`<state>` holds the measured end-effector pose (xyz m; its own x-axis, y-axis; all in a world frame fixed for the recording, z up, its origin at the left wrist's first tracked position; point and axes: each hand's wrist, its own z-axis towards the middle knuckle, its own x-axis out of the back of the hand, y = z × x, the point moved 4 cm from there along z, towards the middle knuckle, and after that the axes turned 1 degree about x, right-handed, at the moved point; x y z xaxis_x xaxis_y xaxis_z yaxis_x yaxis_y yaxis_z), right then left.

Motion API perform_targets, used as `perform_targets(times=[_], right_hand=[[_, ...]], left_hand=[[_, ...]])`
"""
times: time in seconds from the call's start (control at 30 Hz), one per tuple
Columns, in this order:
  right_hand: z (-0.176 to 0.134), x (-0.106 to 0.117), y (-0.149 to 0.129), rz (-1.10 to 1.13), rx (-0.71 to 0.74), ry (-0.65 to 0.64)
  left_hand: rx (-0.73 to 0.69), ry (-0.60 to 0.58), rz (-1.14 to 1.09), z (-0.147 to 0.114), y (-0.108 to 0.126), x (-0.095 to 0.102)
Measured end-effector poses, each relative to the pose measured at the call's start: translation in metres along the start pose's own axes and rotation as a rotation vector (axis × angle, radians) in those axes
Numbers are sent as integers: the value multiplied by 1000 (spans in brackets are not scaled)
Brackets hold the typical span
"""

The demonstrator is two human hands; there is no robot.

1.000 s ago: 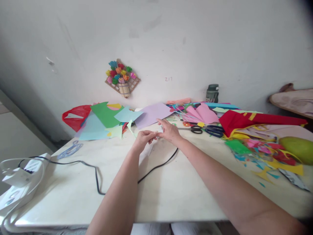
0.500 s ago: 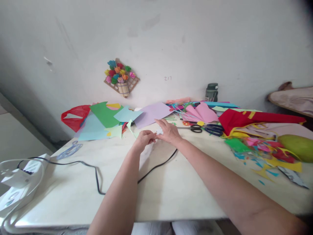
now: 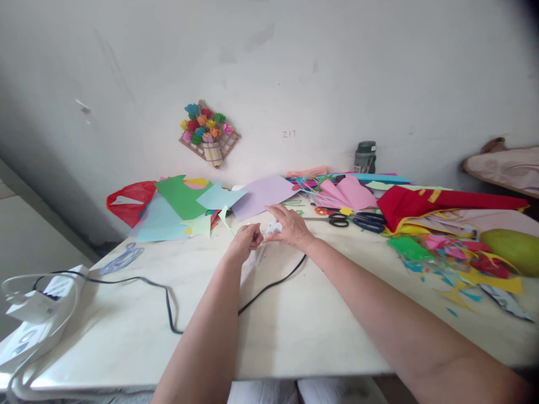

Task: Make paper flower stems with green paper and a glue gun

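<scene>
My left hand (image 3: 247,241) is over the middle of the table, its fingers curled closed; whatever they pinch is hidden or too small to name. Just to its right, my right hand (image 3: 291,227) curves in a C shape, thumb below and fingers above. Between that thumb and the fingers sits a small white piece with dark marks (image 3: 273,227), perhaps paper or a wrapper. A pale, thin strip shows faintly on the tabletop under the left hand. Black-handled scissors (image 3: 338,220) lie just beyond my right hand.
Coloured paper sheets, including a lilac one (image 3: 263,196) and a green one (image 3: 181,196), line the wall. A black cable (image 3: 273,283) crosses the table (image 3: 328,331) from a power strip (image 3: 63,289). Paper scraps, a red cloth (image 3: 412,205) and a green fruit (image 3: 511,251) lie right.
My left hand has drawn slightly apart from the right one and its fingers have curled tighter. More of the white marked piece shows in my right hand, which has hardly moved.
</scene>
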<state>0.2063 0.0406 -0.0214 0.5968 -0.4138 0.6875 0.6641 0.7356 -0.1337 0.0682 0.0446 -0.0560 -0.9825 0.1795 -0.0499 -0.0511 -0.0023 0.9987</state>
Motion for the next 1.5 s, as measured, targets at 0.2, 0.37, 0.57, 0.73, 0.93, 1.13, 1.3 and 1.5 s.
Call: perform_targets(times=[0.2,0.37,0.57,0.73,0.93,1.13,1.3,1.5], right_hand=[[0,-2,9,91,-103,28],[0,-6,13,152,-124,15],[0,-9,14,149,-121,-24],[-1,-11,18,190,-173,-41],[-3,-13,18,368,-164,-102],[-8,-19,24,587,-200,-226],[-6,-16,15,637,-210,-276],[4,-11,-16,733,-157,-173]], left_hand=[[-31,-62,46,-4,3,-3],[-45,-97,34,-7,5,-3],[-121,-53,275,-9,10,-7],[-389,74,717,-12,31,-15],[-333,-104,697,-16,30,-21],[-188,-283,388,-19,19,-24],[-205,-180,376,-13,15,-24],[-207,66,66,-4,13,-6]])
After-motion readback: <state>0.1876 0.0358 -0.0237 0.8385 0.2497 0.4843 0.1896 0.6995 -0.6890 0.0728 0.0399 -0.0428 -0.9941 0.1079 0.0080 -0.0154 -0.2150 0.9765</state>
